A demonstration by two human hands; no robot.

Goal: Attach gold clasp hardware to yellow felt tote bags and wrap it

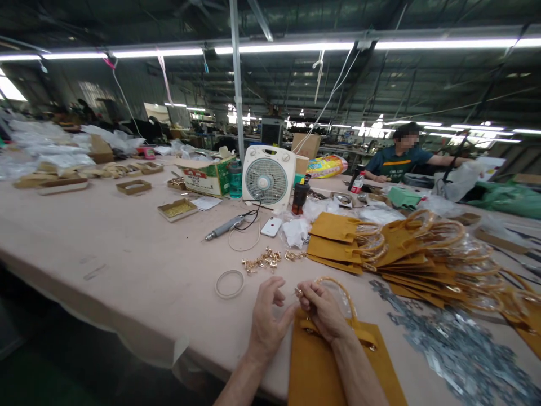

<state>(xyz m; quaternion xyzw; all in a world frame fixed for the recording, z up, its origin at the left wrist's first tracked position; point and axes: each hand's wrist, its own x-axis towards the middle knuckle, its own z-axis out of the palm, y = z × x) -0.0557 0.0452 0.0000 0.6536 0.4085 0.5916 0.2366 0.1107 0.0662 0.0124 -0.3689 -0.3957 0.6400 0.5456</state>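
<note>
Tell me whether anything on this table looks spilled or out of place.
Two loose scatters stand out: gold fittings lie strewn on the table just beyond the yellow bag, and silver metal pieces spread in a messy drift to its right. Nothing looks damaged.

Wide bare stretch of table [105,248] free to the left of the left hand [266,321], broken ahead only by a tape ring [230,283] and scattered gold fittings [262,260], hemmed close on the right by stacked yellow bags [406,254] and strewn silver pieces [456,344], with screwdriver [224,227], phone [271,226] and fan [268,177] farther back.
</note>
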